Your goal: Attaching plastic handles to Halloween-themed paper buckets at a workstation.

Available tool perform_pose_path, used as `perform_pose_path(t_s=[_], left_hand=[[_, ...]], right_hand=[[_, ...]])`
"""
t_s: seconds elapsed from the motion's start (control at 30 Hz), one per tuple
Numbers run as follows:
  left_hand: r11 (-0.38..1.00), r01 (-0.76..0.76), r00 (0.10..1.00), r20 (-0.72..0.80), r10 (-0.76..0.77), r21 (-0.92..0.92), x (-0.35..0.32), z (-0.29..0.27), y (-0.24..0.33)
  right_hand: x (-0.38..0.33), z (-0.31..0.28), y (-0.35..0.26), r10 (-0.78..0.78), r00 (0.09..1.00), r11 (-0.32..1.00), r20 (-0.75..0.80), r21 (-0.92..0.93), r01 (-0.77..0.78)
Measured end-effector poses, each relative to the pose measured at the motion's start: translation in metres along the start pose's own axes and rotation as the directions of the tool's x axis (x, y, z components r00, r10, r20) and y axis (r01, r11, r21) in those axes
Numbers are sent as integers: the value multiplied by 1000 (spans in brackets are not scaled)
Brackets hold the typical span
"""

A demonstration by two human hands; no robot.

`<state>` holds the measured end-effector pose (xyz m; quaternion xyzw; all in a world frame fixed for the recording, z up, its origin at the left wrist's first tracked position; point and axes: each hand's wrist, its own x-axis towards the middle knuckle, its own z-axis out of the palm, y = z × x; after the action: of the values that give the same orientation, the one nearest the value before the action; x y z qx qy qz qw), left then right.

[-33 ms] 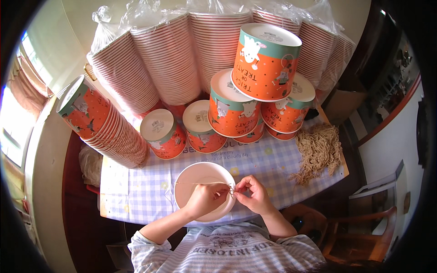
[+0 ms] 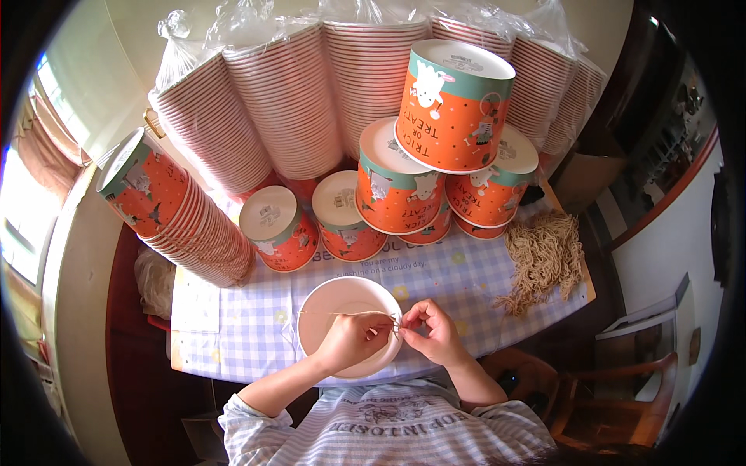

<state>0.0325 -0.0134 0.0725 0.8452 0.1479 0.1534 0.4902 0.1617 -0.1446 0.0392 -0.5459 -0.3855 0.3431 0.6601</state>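
A white-lined paper bucket (image 2: 312, 320) stands mouth up at the front middle of the table. Above its opening my left hand (image 2: 353, 342) is closed, pinching a thin tan cord (image 2: 326, 313) whose length stretches left past the far side of the rim. Beside the bucket's right rim, my right hand (image 2: 437, 335) pinches the same cord, with small loops of it showing between the two sets of fingertips. Whether the cord passes through the bucket wall is hidden by the fingers. A tangled heap of tan cords (image 2: 546, 252) lies at the table's right side.
Orange and green buckets (image 2: 457, 109) stand upside down in a pile behind. A leaning stack of buckets (image 2: 175, 206) is at the left. Tall plastic-wrapped stacks (image 2: 284, 101) line the back. The checked tablecloth (image 2: 233, 330) covers the table; a wooden chair (image 2: 614, 396) stands right.
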Motion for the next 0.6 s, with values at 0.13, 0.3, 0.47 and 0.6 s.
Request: perform_pose_path(t_s=[0.13, 0.3, 0.47, 0.6], left_hand=[[991, 69, 996, 62, -62, -117, 1, -4, 1], [985, 76, 993, 107, -60, -156, 3, -4, 6], [990, 115, 986, 132, -104, -77, 3, -6, 6], [985, 123, 984, 144, -105, -120, 3, -6, 8]], right_hand=[[0, 1, -1, 8, 1000, 1000, 1, 27, -8], [-1, 2, 0, -2, 1000, 1000, 6, 26, 2], [0, 2, -5, -46, 999, 993, -11, -105, 45], [1, 0, -3, -82, 997, 975, -10, -207, 78]])
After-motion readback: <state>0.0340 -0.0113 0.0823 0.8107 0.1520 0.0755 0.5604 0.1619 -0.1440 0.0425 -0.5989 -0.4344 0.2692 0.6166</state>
